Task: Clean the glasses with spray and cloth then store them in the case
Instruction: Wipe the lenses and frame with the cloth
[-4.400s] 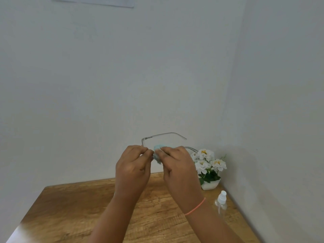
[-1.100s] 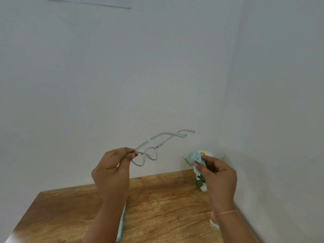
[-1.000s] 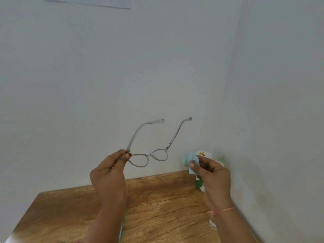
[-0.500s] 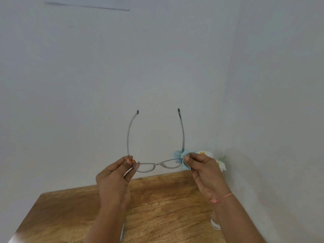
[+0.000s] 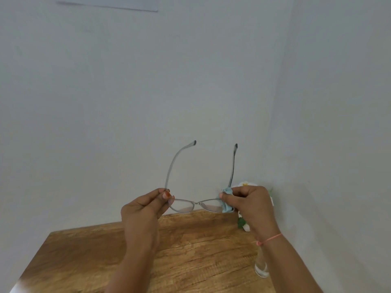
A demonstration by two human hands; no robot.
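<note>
- The left end of a pair of thin-rimmed, clear grey plastic glasses [image 5: 197, 203] is pinched between the thumb and forefinger of the left hand [image 5: 143, 210], just where the left temple arm meets the frame; the other fingers are curled in beneath.
- A small crumpled light blue cleaning cloth [image 5: 227, 208] is pinched by the thumb and fingers of the right hand [image 5: 249, 206], and it is wrapped round the right end of the frame, over the outer edge of the right lens.
- A thin pink thread bracelet [image 5: 269, 240] is worn on the right wrist.
- The glasses are held level in the air between the two hands, above the far edge of the table; both temple arms are unfolded and are pointed up and away towards the wall, their dark tips apart.
- A brown wood-grain table [image 5: 190, 250] is seen below the hands and forearms.
- The base of a clear plastic spray bottle [image 5: 261, 269] is seen upright on the right side of the table, just beside the right forearm; its upper part is hidden by that arm.
- A small white pot of white flowers with green leaves [image 5: 245, 183] is largely covered by the right hand, in the corner behind it.
- Plain pale walls [image 5: 127, 81] are met in a corner at the right, and the lower edge of a pale sheet [image 5: 110, 3] is seen fixed high on the back wall.
</note>
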